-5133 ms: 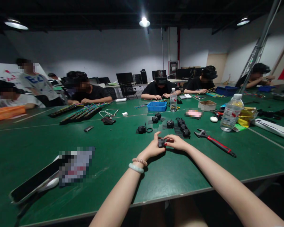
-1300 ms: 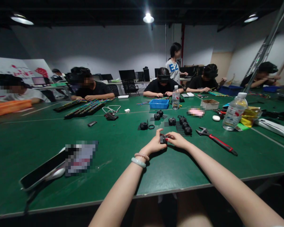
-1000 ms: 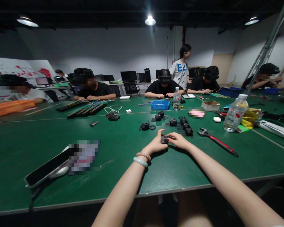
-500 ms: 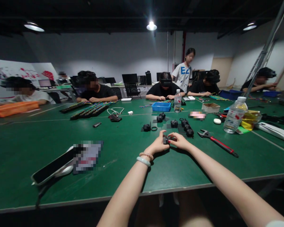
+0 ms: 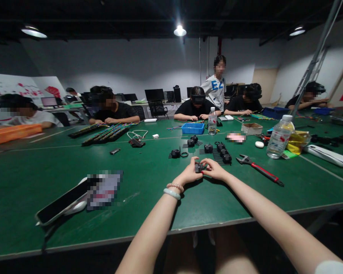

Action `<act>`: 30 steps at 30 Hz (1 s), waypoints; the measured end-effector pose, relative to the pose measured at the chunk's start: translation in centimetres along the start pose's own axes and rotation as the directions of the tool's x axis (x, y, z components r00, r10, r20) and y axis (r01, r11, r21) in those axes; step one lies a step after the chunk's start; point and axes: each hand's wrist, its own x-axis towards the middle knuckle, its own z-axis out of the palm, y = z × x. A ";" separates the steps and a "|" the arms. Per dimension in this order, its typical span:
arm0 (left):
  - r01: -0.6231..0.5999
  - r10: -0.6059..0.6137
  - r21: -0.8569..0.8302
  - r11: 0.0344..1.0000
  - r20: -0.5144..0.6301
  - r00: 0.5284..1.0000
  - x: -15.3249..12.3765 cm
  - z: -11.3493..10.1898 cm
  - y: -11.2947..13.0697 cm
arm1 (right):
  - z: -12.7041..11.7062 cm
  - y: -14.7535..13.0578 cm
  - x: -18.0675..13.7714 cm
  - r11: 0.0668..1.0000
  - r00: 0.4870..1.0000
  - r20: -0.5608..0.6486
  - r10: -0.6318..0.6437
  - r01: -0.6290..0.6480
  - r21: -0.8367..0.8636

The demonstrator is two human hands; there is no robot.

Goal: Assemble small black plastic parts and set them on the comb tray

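Note:
Between my hands, just over the green table (image 5: 103,160), is a small black part (image 5: 199,167) whose exact kind I cannot make out. My left hand (image 5: 190,171), with a bangle and a beaded bracelet at the wrist, grips it from the left with thumb and fingers. From the right, the fingers of my right hand (image 5: 214,168) pinch its other side. Beyond my hands lie several similar black parts with thin prongs, among them one at the left (image 5: 175,153) beside a black ring (image 5: 184,154), and a cluster (image 5: 224,154) at the right.
An adjustable wrench (image 5: 260,169) with a red and black handle lies right of my hands. Further right stands a water bottle (image 5: 279,137). A phone (image 5: 65,199) lies at the left. Across the table are a blue tray (image 5: 193,128), bundles of coloured wires (image 5: 110,133) and several co-workers.
The black part has turned slightly between my fingers, and my right fingers have shifted around it. The whole view has drifted a little. The standing person in the back leans further left.

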 end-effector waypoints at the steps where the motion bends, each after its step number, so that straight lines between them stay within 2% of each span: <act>1: -0.003 0.003 0.007 1.000 -0.003 1.000 0.0 0.0 -0.1 | 0.0 -0.1 0.0 1.000 1.000 0.003 0.001 -0.001 -0.003; 8: -0.007 0.007 0.025 1.000 0.011 1.000 0.1 0.0 -0.1 | -0.1 -0.4 0.2 1.000 1.000 -0.002 -0.001 0.001 -0.022; 19: 0.019 -0.019 0.057 0.998 0.002 1.000 0.2 -0.1 0.1 | -0.2 -1.2 0.7 0.991 0.996 -0.033 -0.084 0.080 -0.111; 30: 0.013 -0.013 0.025 1.000 0.003 1.000 0.4 -0.1 -0.2 | -0.2 -1.2 0.8 0.993 0.999 -0.028 -0.038 0.034 -0.111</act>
